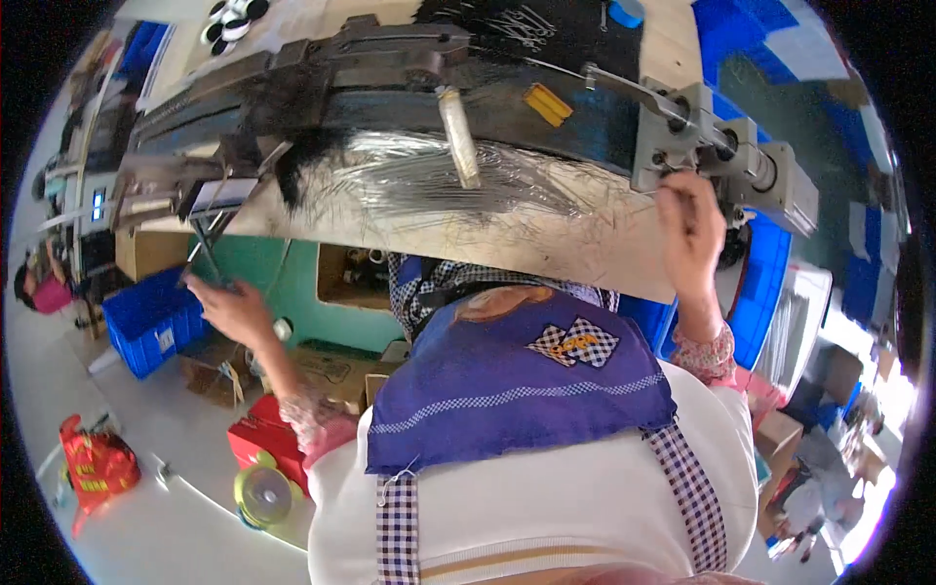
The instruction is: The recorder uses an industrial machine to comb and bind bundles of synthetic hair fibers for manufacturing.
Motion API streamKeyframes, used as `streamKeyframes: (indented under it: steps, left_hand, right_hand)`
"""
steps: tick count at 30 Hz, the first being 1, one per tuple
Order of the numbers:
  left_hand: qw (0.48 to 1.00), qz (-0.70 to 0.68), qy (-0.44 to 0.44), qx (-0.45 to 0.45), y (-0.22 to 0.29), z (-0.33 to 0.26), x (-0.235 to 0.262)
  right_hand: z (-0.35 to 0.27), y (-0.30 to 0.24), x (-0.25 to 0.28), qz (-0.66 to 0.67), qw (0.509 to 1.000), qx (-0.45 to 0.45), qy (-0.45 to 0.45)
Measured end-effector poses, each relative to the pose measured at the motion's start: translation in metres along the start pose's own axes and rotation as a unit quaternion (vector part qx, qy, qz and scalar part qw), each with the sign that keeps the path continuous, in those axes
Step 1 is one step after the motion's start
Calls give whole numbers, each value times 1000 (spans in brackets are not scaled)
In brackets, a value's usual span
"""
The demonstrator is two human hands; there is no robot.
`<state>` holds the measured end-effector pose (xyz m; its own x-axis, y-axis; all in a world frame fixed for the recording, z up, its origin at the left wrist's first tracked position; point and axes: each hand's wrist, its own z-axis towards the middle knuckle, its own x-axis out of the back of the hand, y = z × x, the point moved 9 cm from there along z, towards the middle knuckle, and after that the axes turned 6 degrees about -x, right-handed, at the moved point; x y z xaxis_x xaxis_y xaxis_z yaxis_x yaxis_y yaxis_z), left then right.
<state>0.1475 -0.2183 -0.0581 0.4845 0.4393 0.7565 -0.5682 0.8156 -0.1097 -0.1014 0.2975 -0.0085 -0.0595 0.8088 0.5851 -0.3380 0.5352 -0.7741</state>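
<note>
My left hand (234,312) is off the left end of the bench, its fingers closed at the lower end of a thin dark metal rod (203,249). That rod hangs from the left part of a long dark machine (292,83). At the bench's right end my right hand (692,234) has its fingers curled against the front of a grey metal machine head (673,122). What sits between those fingers is hidden. A slim metal bar (614,80) reaches left from this head. Between the hands, a wrapped handle (457,136) sticks out from the long machine toward me.
Thin dark wire-like strands and clear plastic film (419,180) lie along the wooden bench (604,244). Behind them are a yellow piece (548,104) and black-and-white rolls (229,24). A blue crate (151,322), red bag (97,463) and red box (268,444) stand on the floor at left.
</note>
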Motion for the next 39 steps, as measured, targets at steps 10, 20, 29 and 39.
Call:
streamKeyframes:
  steps: [10, 20, 29, 39]
  left_hand:
    - [989, -65, -82, 100, 41, -17, -19]
    - [449, -689, -562, -94, 332, 15, 73]
    - [497, -768, -365, 173, 350, 14, 20]
    - [-259, -855, -256, 370, 275, 104, 54]
  right_hand:
    - [20, 10, 23, 210, 974, -53, 62]
    - [45, -126, -62, 135, 969, 100, -184]
    - [90, -103, -58, -191, 938, 278, -82]
    - [82, -105, -83, -279, 898, 329, -91]
